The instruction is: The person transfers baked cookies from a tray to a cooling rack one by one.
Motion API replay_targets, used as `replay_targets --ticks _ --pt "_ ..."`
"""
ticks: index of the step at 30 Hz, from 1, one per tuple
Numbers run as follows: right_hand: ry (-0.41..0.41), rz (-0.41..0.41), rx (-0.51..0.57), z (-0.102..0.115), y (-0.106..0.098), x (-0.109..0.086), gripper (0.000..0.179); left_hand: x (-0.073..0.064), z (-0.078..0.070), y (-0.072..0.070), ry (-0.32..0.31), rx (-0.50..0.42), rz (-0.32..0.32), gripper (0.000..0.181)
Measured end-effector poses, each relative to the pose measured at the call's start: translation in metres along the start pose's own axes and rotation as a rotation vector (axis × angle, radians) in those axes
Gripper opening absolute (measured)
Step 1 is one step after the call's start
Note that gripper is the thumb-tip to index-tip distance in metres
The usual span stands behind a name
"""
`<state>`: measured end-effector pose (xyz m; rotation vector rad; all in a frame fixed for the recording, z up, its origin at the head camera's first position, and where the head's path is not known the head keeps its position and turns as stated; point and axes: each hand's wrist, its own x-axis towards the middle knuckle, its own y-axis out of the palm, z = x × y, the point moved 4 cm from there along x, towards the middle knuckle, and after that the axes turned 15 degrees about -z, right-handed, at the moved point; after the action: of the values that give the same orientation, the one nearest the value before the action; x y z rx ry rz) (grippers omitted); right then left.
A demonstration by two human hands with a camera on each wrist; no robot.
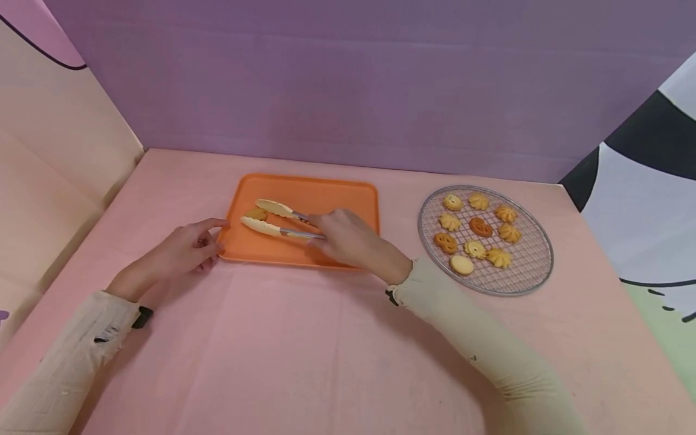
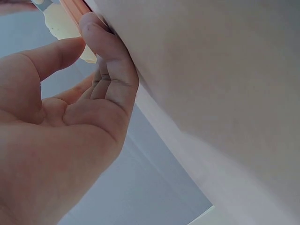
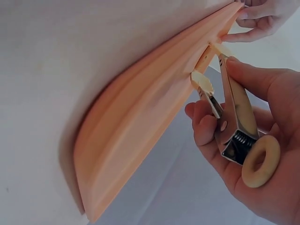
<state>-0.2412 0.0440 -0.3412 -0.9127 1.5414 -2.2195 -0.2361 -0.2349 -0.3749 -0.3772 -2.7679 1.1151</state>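
My right hand grips a pair of metal tongs with cream scalloped tips, held low over an orange tray. Between the parted tips lies a golden-brown cookie on the tray's left part. At the tongs' rear end, a cream ring shows in the right wrist view beside my palm. My left hand holds the tray's left rim with thumb and fingertips, its other fingers curled below. In the left wrist view, only a strip of the tray shows beyond the fingertips.
Right of the tray, a round wire rack carries several cookies, among them pretzel shapes, flower-like ones and a plain oval one. A pink cloth covers the table. A purple wall stands behind it.
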Motion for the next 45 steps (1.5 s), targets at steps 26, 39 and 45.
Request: replay_targets --ticks 26,39,45 --pt "-0.063 -0.106 -0.007 -0.005 -0.006 -0.012 0.041 0.002 0.005 0.001 -0.021 0.002 0.001 0.052" --pt "-0.061 -0.186 -0.016 -0.019 -0.020 -0.033 0.040 0.003 0.005 0.001 0.010 -0.008 -0.006 0.053" --pt "-0.074 -0.221 -0.023 -0.024 -0.024 -0.043 0.041 0.002 0.005 0.002 0.017 -0.029 -0.014 0.053"
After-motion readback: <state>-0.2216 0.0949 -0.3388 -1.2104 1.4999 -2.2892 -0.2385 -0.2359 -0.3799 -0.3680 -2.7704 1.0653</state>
